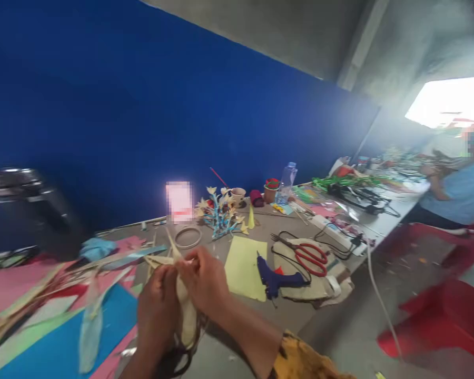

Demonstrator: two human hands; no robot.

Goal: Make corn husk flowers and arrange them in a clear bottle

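Close together over the near table edge, my left hand point(158, 302) and my right hand point(205, 276) pinch a cream, husk-like strip point(187, 316). Its pointed ends stick up above the fingers, and a wider part hangs below them. Fingertip detail is partly hidden. Beneath the strip is a dark loop, partly covered, perhaps a scissor handle. Just beyond my hands lie a pale ring point(188, 237) and a bunch of cream flowers on blue stems point(221, 216). A yellow sheet point(245, 268) is right of my right hand, beside a blue glue gun point(274, 276).
Red-handled scissors point(310, 258) rest on a folded cloth point(332, 287). Behind are a power strip point(334, 234), a plastic bottle point(287, 184) and a cup point(237, 197). Coloured sheets point(59, 342) cover the left. A person point(454, 184) sits far right, near a red chair point(450, 316).
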